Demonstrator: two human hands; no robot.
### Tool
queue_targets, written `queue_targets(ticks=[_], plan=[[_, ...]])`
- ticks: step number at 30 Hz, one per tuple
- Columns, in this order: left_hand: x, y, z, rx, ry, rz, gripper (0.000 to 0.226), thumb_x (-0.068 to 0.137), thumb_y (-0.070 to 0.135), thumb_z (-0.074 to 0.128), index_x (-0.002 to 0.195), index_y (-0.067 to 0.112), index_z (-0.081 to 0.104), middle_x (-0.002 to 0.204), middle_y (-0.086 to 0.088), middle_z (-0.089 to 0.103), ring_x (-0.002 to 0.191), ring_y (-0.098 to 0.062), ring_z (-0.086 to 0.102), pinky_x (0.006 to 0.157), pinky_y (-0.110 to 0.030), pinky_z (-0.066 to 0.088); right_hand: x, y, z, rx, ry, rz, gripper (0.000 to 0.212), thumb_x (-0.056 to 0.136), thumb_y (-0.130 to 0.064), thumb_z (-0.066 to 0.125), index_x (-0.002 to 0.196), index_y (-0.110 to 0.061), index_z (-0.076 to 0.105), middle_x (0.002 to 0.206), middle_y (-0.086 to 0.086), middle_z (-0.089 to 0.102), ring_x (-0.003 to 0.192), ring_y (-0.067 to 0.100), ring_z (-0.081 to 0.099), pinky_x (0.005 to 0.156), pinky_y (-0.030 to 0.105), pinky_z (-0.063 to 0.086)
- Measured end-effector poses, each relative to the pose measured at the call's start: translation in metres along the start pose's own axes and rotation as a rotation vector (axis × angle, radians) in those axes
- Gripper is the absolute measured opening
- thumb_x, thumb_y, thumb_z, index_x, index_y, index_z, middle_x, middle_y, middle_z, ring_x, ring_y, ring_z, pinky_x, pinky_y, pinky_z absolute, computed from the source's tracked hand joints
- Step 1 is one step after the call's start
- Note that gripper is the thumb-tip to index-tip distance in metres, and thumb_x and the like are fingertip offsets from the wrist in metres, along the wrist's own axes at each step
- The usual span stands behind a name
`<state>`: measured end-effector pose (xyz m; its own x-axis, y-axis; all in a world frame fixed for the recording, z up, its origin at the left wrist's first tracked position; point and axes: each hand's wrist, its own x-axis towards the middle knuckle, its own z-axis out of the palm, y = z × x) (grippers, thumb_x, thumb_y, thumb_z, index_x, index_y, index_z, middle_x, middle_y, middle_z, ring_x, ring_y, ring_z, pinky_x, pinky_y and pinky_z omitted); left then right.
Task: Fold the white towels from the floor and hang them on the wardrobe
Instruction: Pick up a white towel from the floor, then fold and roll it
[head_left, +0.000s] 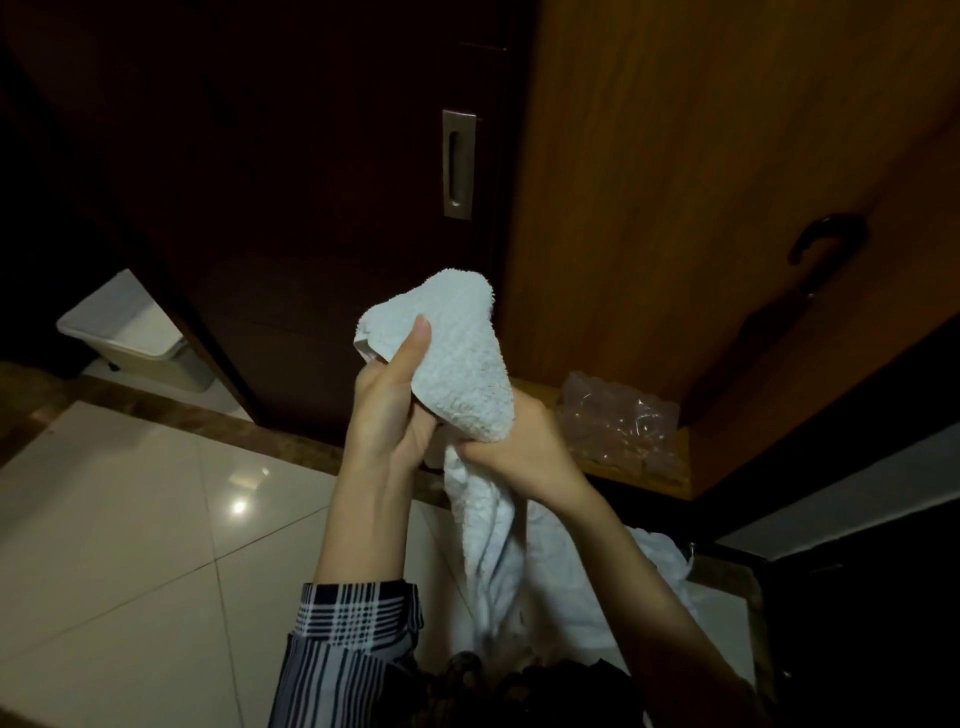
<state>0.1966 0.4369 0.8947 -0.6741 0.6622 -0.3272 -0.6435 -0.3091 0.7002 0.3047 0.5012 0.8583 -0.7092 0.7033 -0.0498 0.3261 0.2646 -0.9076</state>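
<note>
A white terry towel (457, 358) is held up in front of the dark wooden wardrobe (311, 208). My left hand (392, 405) pinches its upper edge, thumb pressed on the cloth. My right hand (519, 447) grips the bunched middle of the same towel, and the rest hangs down between my forearms. More white cloth (654, 566) lies heaped on the floor below my right arm.
The open lighter wardrobe door (727, 208) with a dark hook (826, 239) stands at the right. A clear plastic bag (618, 421) sits on the wardrobe's bottom shelf. A white bin (135, 332) stands at the left on the glossy tiled floor (130, 519).
</note>
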Motion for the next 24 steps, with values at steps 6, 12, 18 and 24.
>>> queue_targets(ticks=[6,12,18,24], plan=[[-0.001,-0.006,-0.004,-0.228,-0.087,-0.116,0.051,0.086,0.032,0.059,0.131,0.008,0.052,0.126,-0.015,0.062,0.116,-0.029,0.06,0.098,-0.045,0.047,0.009,-0.006,-0.023,-0.197,0.037,-0.014,0.03,0.078,-0.003,0.064,0.104,-0.02,0.06,0.09,-0.01,0.06,0.083,0.008,0.058,0.067,0.017,0.044],[0.002,-0.01,0.005,-0.355,-0.078,-0.165,0.053,0.085,0.05,0.057,0.123,0.012,0.059,0.122,-0.017,0.064,0.114,-0.035,0.06,0.1,-0.052,0.044,0.009,0.003,-0.046,-0.608,0.166,-0.158,0.021,0.08,-0.015,0.066,0.093,-0.017,0.05,0.089,-0.001,0.06,0.081,0.021,0.058,0.065,0.032,0.046],[0.0,-0.033,0.065,0.253,-0.198,-0.049,0.05,0.069,0.024,0.074,0.116,0.014,0.062,0.106,0.001,0.07,0.093,-0.006,0.067,0.08,-0.022,0.054,0.019,-0.004,-0.072,-0.614,0.434,-0.072,0.026,0.078,-0.017,0.068,0.098,-0.013,0.052,0.09,0.005,0.061,0.08,0.026,0.06,0.063,0.035,0.05],[0.022,-0.04,0.119,0.42,-0.298,0.009,0.03,0.085,0.013,0.068,0.115,0.009,0.061,0.106,-0.007,0.07,0.094,-0.017,0.069,0.082,-0.033,0.056,0.028,-0.014,-0.121,-0.293,0.257,0.123,0.057,0.071,-0.037,0.076,0.117,-0.018,0.048,0.107,-0.003,0.06,0.097,0.018,0.061,0.076,0.032,0.051]])
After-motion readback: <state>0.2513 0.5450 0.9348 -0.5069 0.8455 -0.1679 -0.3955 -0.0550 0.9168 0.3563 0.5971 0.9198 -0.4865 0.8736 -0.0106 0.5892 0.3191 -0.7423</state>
